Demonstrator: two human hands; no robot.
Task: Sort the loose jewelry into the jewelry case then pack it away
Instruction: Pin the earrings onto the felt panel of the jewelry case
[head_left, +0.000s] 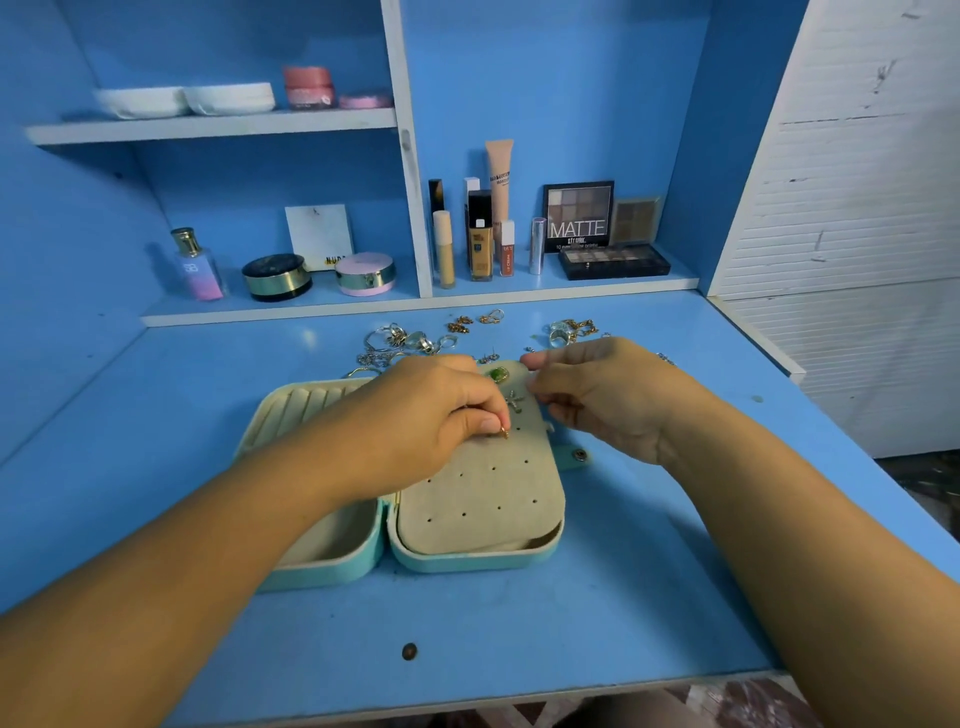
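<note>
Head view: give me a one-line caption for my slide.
Left hand pinches a gold earring against the perforated pad of the open teal jewelry case; right hand grips the pad's far corner.

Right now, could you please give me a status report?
Left hand pinches gold earring over earring panel. Right hand grips panel's far edge. Loose jewelry lies beyond case.

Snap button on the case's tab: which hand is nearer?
Right. The right hand holds the earring panel by its edge, its heel just beside the snap button. The left hand is across the panel, pinching a gold earring.
</note>
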